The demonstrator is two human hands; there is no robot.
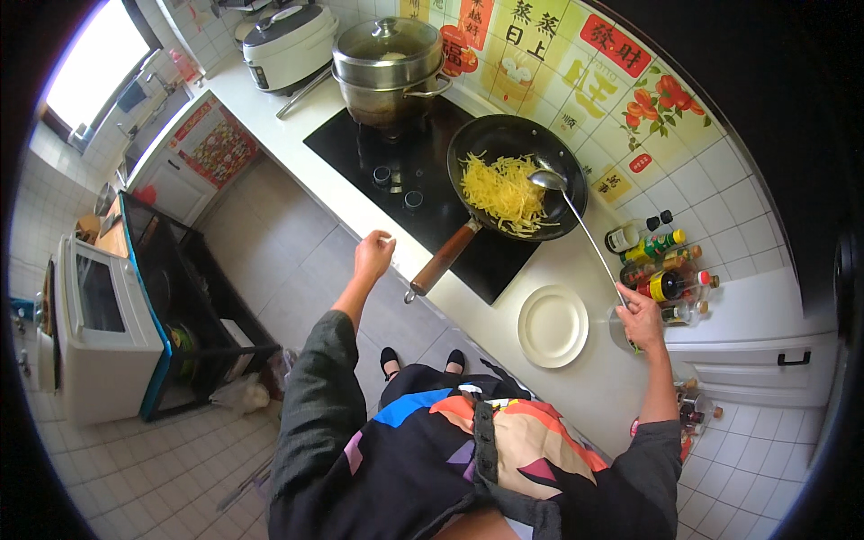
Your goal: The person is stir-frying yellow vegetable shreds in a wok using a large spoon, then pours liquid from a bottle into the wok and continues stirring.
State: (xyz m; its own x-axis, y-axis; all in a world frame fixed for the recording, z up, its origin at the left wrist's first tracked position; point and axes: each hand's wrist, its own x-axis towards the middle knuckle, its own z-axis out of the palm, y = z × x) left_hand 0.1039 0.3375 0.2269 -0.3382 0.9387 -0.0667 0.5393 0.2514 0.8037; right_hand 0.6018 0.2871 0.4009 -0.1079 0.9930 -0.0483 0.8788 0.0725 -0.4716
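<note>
My right hand grips the end of a long-handled metal ladle. The ladle's bowl rests against yellow shredded strips, probably potato, in a dark wok. Beside the wok's wooden handle, apart from it, my left hand hovers near the counter edge with loosely curled fingers and nothing in them. The wok sits on the right side of a black glass cooktop. A cream plate lies on the white counter, between the cooktop and my right forearm.
A lidded steel steamer pot stands on the far burner, with a white rice cooker beyond it. Several sauce bottles line the wall at right. Behind my left side are a white oven and a black rack.
</note>
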